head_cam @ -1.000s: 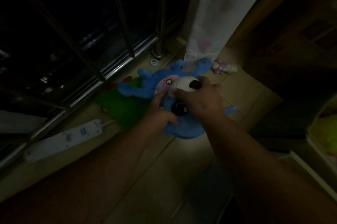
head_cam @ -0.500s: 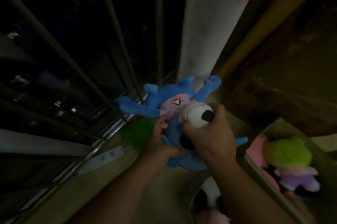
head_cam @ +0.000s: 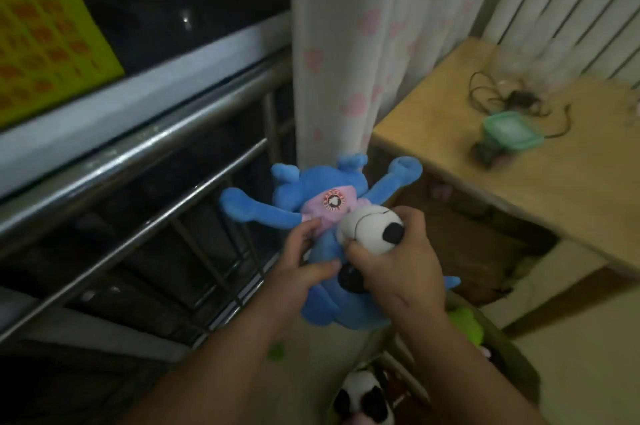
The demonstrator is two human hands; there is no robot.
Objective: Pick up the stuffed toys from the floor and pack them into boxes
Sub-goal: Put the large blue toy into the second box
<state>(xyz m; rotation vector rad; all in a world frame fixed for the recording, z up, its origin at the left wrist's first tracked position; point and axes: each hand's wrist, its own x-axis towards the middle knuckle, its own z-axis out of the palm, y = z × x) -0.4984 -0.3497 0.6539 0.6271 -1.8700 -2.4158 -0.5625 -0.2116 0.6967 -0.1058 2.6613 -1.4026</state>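
Liftoff from floor done; gripping blue toy (head_cam: 311, 189) mid-frame with left hand (head_cam: 301, 274), right hand (head_cam: 398, 272); box (head_cam: 512, 359) next, lower right.

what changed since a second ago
The left hand and right hand lifted the blue stuffed toy off the floor, up in front of the curtain. The grip stayed as it was: left on its body, right round its white snout.

Blue stuffed toy (head_cam: 313, 187) with white snout, held aloft, limbs splayed.
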